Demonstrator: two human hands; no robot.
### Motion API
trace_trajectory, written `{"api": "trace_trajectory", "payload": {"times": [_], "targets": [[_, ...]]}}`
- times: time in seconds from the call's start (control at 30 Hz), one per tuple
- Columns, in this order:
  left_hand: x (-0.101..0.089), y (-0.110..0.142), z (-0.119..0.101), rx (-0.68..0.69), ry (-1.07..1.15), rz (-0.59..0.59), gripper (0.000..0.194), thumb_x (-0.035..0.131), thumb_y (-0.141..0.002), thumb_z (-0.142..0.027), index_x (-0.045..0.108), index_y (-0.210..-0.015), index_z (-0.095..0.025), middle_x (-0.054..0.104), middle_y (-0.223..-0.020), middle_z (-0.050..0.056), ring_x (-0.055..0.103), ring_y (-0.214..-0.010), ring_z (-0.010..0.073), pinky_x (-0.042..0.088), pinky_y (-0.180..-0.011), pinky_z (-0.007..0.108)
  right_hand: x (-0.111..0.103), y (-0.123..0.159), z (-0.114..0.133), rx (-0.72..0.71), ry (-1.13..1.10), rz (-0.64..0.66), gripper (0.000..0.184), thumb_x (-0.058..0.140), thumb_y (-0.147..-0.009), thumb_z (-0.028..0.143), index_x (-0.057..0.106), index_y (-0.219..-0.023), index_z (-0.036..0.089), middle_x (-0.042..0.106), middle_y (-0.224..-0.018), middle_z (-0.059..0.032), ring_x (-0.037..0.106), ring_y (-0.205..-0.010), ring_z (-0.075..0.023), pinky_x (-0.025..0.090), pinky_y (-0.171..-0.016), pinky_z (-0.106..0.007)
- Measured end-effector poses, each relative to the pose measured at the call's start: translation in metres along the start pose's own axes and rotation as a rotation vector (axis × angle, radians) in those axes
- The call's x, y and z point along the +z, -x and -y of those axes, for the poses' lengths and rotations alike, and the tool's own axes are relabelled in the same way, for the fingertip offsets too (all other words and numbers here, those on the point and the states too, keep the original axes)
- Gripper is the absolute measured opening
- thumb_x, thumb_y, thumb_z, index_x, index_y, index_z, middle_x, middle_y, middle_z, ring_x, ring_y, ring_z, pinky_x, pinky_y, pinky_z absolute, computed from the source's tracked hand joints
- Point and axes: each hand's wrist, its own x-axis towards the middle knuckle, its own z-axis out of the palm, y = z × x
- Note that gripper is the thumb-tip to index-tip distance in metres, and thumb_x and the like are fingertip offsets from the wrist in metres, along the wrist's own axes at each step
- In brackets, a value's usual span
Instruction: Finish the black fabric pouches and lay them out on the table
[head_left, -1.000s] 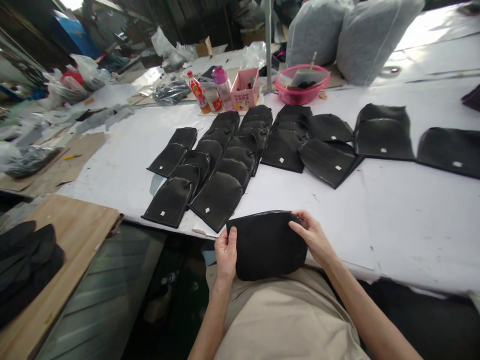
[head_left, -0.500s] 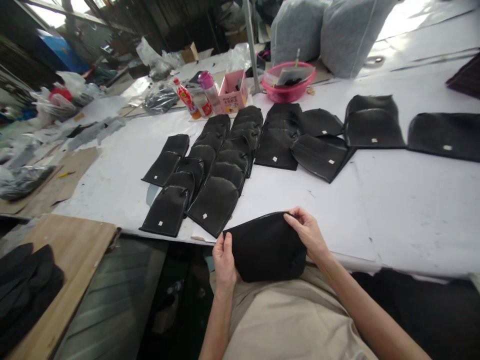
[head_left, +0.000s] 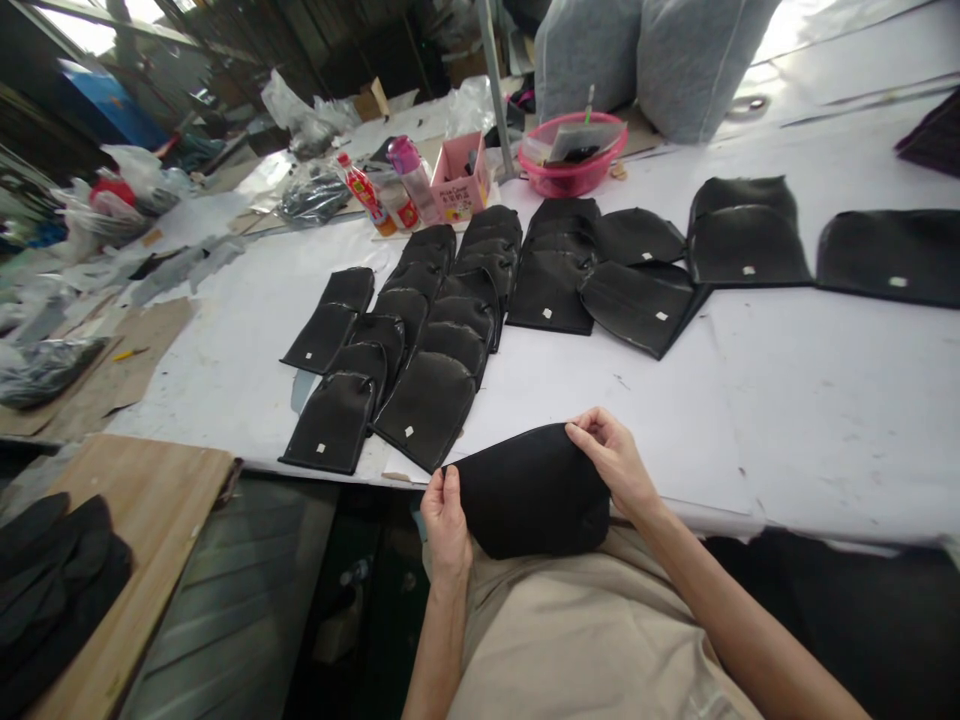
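Observation:
A black fabric piece (head_left: 532,495) hangs between my two hands, its upper edge stretched at a slant in front of my body. My left hand (head_left: 448,525) pinches its left top corner with thumb and fingers. At the right top corner, my right hand (head_left: 611,460) is closed in a pinch on the same edge. Beyond it on the white-covered table (head_left: 600,400) lie several similar black pieces with small white stickers; the nearest black piece (head_left: 427,405) reaches the table's front edge. A pair of overlapping black pieces (head_left: 637,305) lies farther right.
At the back stand a red-labelled bottle (head_left: 365,195), a pink-capped bottle (head_left: 412,178), a pink box (head_left: 460,180) and a pink basin (head_left: 574,178). Grey bulky bags (head_left: 592,60) sit behind. To the left, a wooden board (head_left: 176,480) holds dark cloth (head_left: 60,590).
The view has shifted very slightly. Both hands keep their pinch on the black fabric piece, which stays almost in place.

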Motion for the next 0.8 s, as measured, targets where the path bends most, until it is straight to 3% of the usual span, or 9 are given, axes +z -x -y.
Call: {"api": "trace_trajectory", "payload": {"times": [0.13, 0.3, 0.53, 0.67, 0.8], "targets": [[-0.002, -0.001, 0.001, 0.001, -0.051, -0.001, 0.035, 0.066, -0.081, -0.05, 0.066, -0.092, -0.017, 0.071, -0.094, 0.005, 0.066, -0.086, 0.0159, 0.052, -0.083, 0.028, -0.004, 0.0, 0.002, 0.0, 0.042, 0.101, 0.024, 0.072, -0.079, 0.041, 0.057, -0.083, 0.022, 0.06, -0.076, 0.0009, 0.054, -0.068, -0.0146, 0.041, -0.061, -0.026], [-0.004, -0.003, 0.006, 0.031, -0.08, -0.018, 0.036, 0.066, -0.081, -0.051, 0.064, -0.092, -0.016, 0.07, -0.091, 0.003, 0.065, -0.084, 0.0151, 0.051, -0.084, 0.028, -0.008, -0.001, 0.006, -0.048, 0.097, 0.168, 0.021, 0.072, -0.078, 0.04, 0.062, -0.079, 0.022, 0.063, -0.079, -0.0009, 0.056, -0.072, -0.0165, 0.044, -0.066, -0.029], [-0.002, 0.0, 0.003, 0.025, -0.038, 0.029, 0.032, 0.066, -0.083, -0.047, 0.062, -0.088, -0.016, 0.067, -0.087, 0.002, 0.063, -0.08, 0.0136, 0.051, -0.082, 0.026, -0.002, 0.001, 0.007, -0.119, 0.092, 0.084, 0.019, 0.067, -0.083, 0.039, 0.059, -0.079, 0.022, 0.068, -0.098, -0.0051, 0.061, -0.098, -0.0219, 0.045, -0.089, -0.034], [0.001, 0.003, 0.0, 0.036, -0.095, 0.06, 0.034, 0.064, -0.084, -0.048, 0.062, -0.091, -0.016, 0.067, -0.089, 0.004, 0.063, -0.08, 0.0149, 0.051, -0.08, 0.027, 0.001, 0.002, 0.006, -0.118, 0.095, 0.04, 0.019, 0.066, -0.085, 0.039, 0.058, -0.079, 0.023, 0.068, -0.097, -0.0053, 0.062, -0.098, -0.0218, 0.045, -0.09, -0.035], [-0.002, 0.0, -0.01, 0.128, -0.235, 0.121, 0.035, 0.06, -0.087, -0.047, 0.063, -0.106, -0.017, 0.068, -0.095, 0.006, 0.064, -0.084, 0.0171, 0.051, -0.08, 0.028, 0.0, 0.003, 0.009, -0.142, 0.139, 0.048, 0.017, 0.063, -0.087, 0.037, 0.058, -0.08, 0.022, 0.068, -0.098, -0.006, 0.062, -0.097, -0.0222, 0.046, -0.089, -0.035]]}}
